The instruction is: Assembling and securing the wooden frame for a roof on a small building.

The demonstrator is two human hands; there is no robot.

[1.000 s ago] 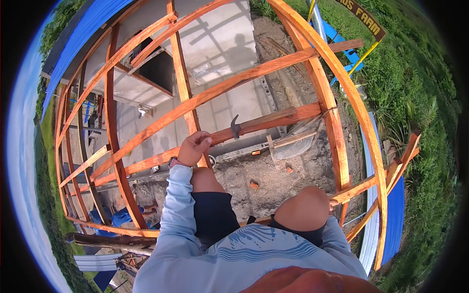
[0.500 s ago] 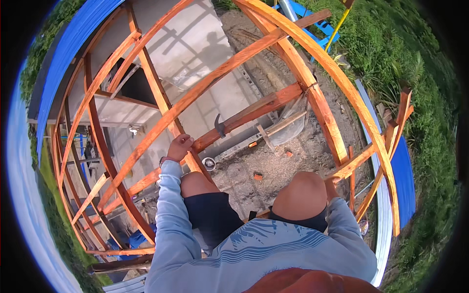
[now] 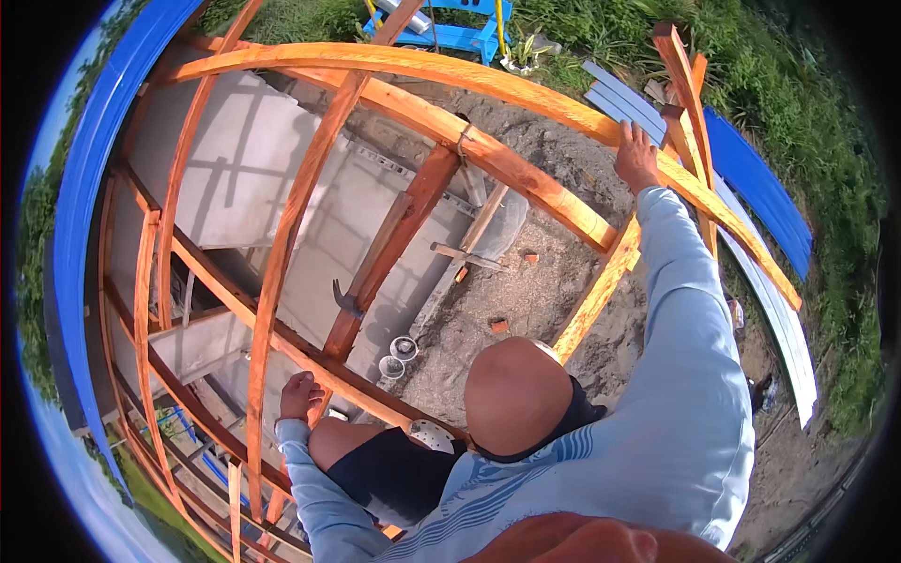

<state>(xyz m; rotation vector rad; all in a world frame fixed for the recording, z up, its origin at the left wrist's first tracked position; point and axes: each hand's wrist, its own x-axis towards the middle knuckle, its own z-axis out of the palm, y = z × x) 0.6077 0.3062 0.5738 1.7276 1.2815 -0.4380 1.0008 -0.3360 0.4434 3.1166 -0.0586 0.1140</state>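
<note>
My right hand [image 3: 638,161] reaches forward with its fingers wrapped over a long orange wooden beam [image 3: 526,92] that bows across the top of the view. Beside my bent left knee, my left hand [image 3: 299,398] is raised near a lower timber [image 3: 366,398], its fingers loosely bent and apart, with nothing visible in them. A claw hammer [image 3: 346,299] with a dark curved head sits on a red-brown cross beam [image 3: 399,249] ahead of me. Its handle cannot be made out. My knees are bent among the timbers of the frame.
Far below are a concrete floor [image 3: 324,258], gravelly ground [image 3: 479,314] with brick pieces, and two pails [image 3: 404,349]. Crossed timbers [image 3: 690,122] jut up at the right, beside blue sheets [image 3: 758,188]. Blue roofing [image 3: 99,202] edges the left; a blue bench [image 3: 460,28] stands beyond.
My right hand has moved from beside my right knee up and forward onto the long beam. My left hand has come off the timber it gripped. The view has turned rightward.
</note>
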